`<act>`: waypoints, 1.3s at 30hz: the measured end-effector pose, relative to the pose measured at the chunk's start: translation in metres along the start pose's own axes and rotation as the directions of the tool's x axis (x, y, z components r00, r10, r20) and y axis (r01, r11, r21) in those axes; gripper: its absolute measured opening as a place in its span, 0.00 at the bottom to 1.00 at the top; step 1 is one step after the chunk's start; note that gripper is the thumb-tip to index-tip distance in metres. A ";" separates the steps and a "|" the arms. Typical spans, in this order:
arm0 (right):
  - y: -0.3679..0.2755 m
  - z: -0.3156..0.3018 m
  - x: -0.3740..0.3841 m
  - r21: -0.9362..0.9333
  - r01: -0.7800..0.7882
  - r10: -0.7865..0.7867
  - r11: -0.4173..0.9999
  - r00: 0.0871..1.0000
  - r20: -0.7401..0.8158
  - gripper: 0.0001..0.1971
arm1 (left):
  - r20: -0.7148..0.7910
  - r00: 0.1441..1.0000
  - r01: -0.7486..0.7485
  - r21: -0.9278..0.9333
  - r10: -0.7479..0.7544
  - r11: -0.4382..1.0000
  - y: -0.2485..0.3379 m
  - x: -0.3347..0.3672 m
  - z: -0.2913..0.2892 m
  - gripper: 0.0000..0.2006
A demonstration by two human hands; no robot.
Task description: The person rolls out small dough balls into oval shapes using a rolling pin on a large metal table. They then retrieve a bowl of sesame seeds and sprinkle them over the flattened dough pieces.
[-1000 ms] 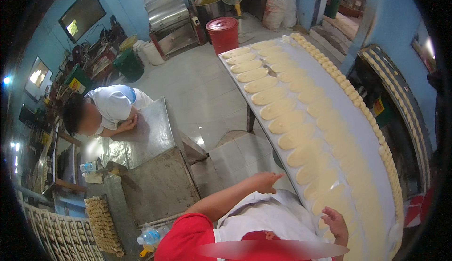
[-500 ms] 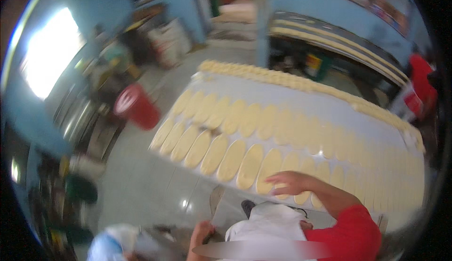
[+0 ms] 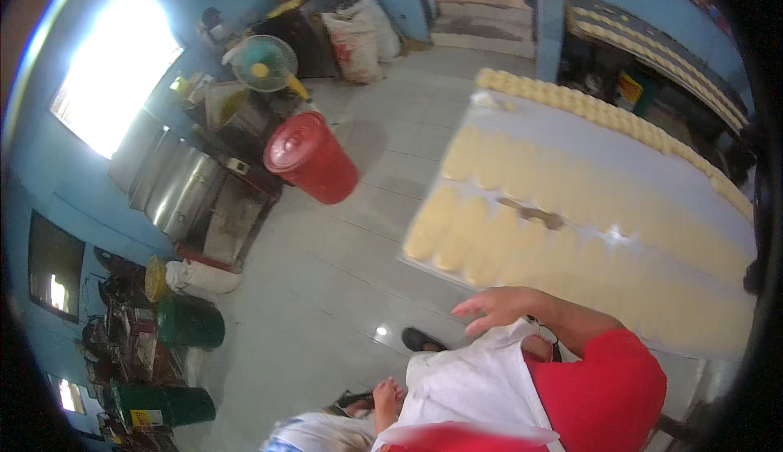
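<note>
My right hand point(image 3: 493, 309) is held in front of my white apron point(image 3: 461, 387), just off the near edge of the table. Its fingers are stretched out and apart, holding nothing. My left hand point(image 3: 388, 395) is low beside the apron, its fingers curled; what they hold, if anything, cannot be made out. Flat, pale yellow oval dough pieces point(image 3: 444, 220) lie in two rows on the white table point(image 3: 563, 130). Between the rows is a flat brown piece point(image 3: 530, 212) of unclear kind. Thick dough rolls point(image 3: 571, 97) line the far edge.
A red lidded bin point(image 3: 314, 163) stands left of the table, near a fan point(image 3: 263, 62) and metal equipment point(image 3: 183, 191). White sacks point(image 3: 355, 40) lean by the wall. Green bins point(image 3: 190, 321) are at lower left. Blue-and-white cloth point(image 3: 314, 433) shows beside my left arm.
My view has swung left, so the table sits further right. My right hand, over the near dough row before, is now off the table edge by my apron. My left hand stays low.
</note>
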State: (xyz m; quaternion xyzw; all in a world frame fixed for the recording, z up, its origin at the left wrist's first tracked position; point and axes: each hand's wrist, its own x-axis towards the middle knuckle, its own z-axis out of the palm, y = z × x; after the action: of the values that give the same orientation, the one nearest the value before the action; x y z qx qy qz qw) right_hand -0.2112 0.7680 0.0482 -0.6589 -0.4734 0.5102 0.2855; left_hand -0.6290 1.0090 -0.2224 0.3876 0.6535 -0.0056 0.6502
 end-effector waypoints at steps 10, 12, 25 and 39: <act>-0.047 -0.058 0.174 0.211 -0.258 0.321 0.943 0.873 -0.366 0.31 | 0.350 0.644 -0.756 0.423 0.680 0.499 0.515 0.115 0.029 0.27; -0.037 -0.074 0.204 0.269 -0.245 0.344 0.932 0.831 -0.436 0.31 | 0.464 0.535 -0.843 0.345 0.706 0.412 0.572 0.146 0.057 0.26; -0.066 -0.324 0.440 0.128 -0.145 0.193 0.981 0.721 -0.665 0.31 | 0.124 0.972 -0.196 0.898 0.201 0.394 0.625 0.344 -0.059 0.22; -0.097 -0.736 0.660 -0.274 -0.096 -0.041 0.957 0.890 -0.455 0.31 | 0.705 0.687 -0.679 0.709 0.177 -0.189 0.965 0.591 0.354 0.20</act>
State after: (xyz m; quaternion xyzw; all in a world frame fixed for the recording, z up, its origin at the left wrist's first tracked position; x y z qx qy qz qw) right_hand 0.4706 1.4881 0.0990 -0.8013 -0.4531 0.2709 0.2815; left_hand 0.2523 1.7982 -0.3025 0.9111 0.1399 -0.2948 0.2517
